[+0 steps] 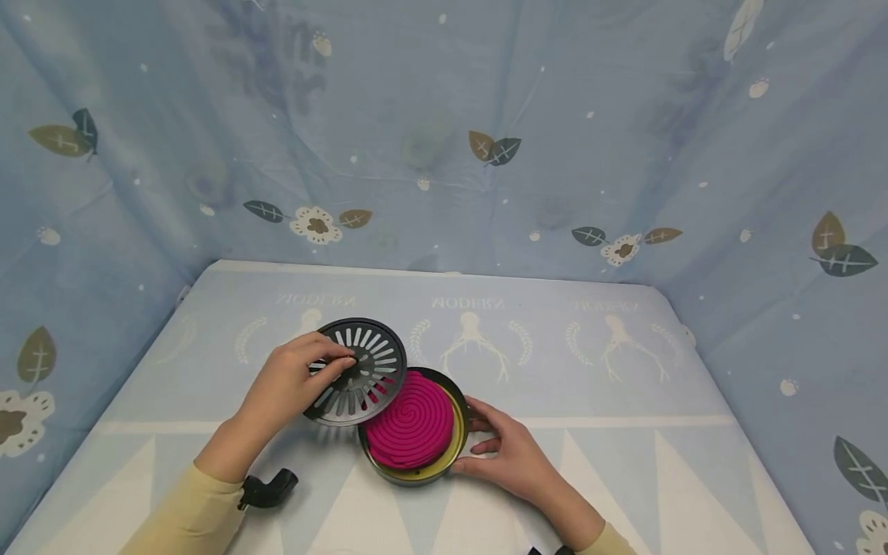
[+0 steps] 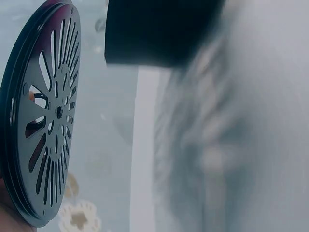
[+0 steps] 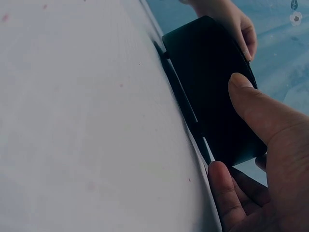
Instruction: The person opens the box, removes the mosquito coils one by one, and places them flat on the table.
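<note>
My left hand point(image 1: 287, 381) pinches the middle of a round, dark slotted lid point(image 1: 365, 379), tilted above the left part of a mosquito coil holder point(image 1: 415, 481). In the left wrist view the slotted underside of the lid point(image 2: 59, 125) faces the camera. Bright magenta mosquito coils point(image 1: 411, 424) lie stacked in the holder, partly covered by the lid at upper left; its inside is yellow. My right hand point(image 1: 509, 455) grips the holder's right side. Close up, its thumb point(image 3: 251, 104) presses the dark side wall point(image 3: 207, 87), with fingers low by the table.
The holder stands on a table point(image 1: 610, 462) with a pale blue and white patterned cover. A blue patterned curtain point(image 1: 444, 92) hangs behind and at both sides. A black strap piece point(image 1: 270, 489) sits at my left wrist.
</note>
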Demonstrator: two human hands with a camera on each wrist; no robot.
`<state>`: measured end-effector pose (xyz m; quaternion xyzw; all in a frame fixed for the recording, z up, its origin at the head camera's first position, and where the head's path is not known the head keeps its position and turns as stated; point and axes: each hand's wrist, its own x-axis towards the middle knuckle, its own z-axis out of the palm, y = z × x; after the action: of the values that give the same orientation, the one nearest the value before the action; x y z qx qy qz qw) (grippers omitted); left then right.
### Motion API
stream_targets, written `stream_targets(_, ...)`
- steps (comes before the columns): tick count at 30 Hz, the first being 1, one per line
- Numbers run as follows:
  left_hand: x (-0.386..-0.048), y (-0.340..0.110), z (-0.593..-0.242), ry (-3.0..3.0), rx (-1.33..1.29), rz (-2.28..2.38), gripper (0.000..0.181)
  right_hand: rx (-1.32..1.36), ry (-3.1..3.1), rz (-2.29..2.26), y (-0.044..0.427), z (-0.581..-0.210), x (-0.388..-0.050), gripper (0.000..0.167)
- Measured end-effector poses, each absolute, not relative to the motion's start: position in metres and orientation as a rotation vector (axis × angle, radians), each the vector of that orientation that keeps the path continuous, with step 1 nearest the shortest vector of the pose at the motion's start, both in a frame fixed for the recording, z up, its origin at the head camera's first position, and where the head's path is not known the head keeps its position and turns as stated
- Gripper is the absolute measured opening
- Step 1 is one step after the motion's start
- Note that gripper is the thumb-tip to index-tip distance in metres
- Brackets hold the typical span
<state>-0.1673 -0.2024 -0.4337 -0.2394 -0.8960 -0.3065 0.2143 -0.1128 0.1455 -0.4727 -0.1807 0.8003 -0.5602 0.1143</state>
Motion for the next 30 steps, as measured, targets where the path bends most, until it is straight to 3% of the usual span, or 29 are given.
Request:
stream_targets(16,-0.187,-0.262,-0.461,-2.647,-0.416,-0.779,0.011,-0.521,2.333,-1.647,0.145,-0.472,-0.113,0.091)
stream_targets(30,-0.197,-0.283,-0.471,-2.740,-0.282,-0.795,0.011,-0.519,2.336,-1.640,0.145,-0.471,-0.112,0.091)
